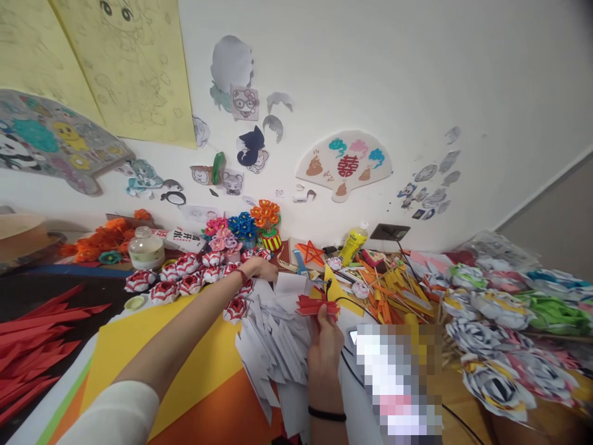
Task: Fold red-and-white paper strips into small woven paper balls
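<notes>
My right hand [327,340] pinches a red folded paper piece [317,305] with pleated, pointed ends above the white paper. My left hand [263,270] reaches to the back of the work area, beside several red-and-white paper flowers [189,283]. Its fingers curl down and away from me, so whatever they grip is hidden. Between the hands lies a heap of white folded paper strips [273,334]. A blank white paper piece [291,284] stands just right of my left hand. Yellow paper [185,371] and orange paper [236,411] sheets spread under my left arm.
Red folded strips [37,346] lie at far left. A glass jar [146,248], paper-flower pots [269,238] and a yellow bottle [354,244] line the wall. A black cable [354,304] runs past a blurred lit device [393,383]. Large paper flowers [498,383] crowd the right.
</notes>
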{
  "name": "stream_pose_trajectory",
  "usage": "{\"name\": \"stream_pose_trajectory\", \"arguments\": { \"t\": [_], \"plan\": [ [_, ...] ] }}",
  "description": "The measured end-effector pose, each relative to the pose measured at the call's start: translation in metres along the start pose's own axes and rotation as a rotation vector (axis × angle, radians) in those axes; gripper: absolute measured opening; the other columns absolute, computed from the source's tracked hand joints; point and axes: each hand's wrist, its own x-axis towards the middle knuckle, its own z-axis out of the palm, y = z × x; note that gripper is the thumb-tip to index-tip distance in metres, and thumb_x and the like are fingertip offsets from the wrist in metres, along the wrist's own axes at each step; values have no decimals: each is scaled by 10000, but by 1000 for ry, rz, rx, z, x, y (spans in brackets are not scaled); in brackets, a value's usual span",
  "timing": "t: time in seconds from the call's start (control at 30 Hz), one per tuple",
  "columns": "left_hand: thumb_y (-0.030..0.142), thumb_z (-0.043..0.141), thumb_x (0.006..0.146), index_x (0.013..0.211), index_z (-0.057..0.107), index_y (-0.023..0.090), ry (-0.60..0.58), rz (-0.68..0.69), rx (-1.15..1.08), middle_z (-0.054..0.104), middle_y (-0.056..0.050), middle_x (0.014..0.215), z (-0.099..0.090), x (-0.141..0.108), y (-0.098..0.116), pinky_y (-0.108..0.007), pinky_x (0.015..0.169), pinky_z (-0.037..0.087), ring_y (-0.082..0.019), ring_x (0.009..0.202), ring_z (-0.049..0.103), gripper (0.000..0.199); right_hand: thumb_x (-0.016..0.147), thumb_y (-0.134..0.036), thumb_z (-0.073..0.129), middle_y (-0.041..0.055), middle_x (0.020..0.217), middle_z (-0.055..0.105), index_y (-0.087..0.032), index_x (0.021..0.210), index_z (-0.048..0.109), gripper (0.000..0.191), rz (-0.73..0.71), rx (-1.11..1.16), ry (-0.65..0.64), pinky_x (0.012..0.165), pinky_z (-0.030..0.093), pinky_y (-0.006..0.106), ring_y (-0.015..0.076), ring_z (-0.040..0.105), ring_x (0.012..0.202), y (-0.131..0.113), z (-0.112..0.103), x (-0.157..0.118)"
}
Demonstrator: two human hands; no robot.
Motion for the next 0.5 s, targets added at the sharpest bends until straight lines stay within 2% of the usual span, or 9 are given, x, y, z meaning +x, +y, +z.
{"name": "stream_pose_trajectory", "arguments": {
  "t": [0.1, 0.2, 0.33, 0.43, 0.5],
  "plan": [
    [347, 580, 931, 1215, 573, 139, -78, -85, -36, 593, -88, 1208, 1, -1, -1, -427, 871, 540, -240, 1040, 610, 352, 556, -326, 877, 44, 822, 738, -115, 843, 702, 397, 17, 22, 16, 774, 597, 267, 172, 694, 812, -1, 1, 0],
    [345, 580, 932, 1203, 577, 135, -63, -97, -56, 603, -90, 1187, 1, -4, 0, -420, 856, 546, -228, 1019, 619, 342, 554, -326, 877, 43, 815, 738, -120, 828, 698, 388, 42, 30, 28, 762, 601, 275, 172, 695, 790, -2, 2, 1],
    [255, 541, 925, 1080, 657, 125, 49, -7, -64, 693, -51, 1016, 4, -9, 9, -329, 801, 548, -196, 901, 642, 233, 562, -334, 870, 52, 821, 742, -118, 813, 697, 373, 46, 38, 1, 774, 601, 281, 180, 700, 797, -2, 2, -2],
    [164, 536, 882, 1057, 683, 149, 143, 68, -42, 717, -10, 970, 9, -9, 18, -252, 819, 524, -178, 923, 632, 229, 567, -338, 866, 50, 839, 743, -120, 836, 699, 384, 30, 39, -36, 784, 596, 271, 183, 700, 839, -3, 2, -3],
    [165, 530, 887, 1043, 689, 141, 198, 79, -6, 716, -17, 975, 10, -8, 20, -238, 824, 518, -180, 941, 632, 224, 554, -330, 871, 44, 832, 739, -120, 822, 700, 381, 45, 38, -12, 781, 594, 264, 187, 698, 864, -3, 2, -2]
  ]
}}
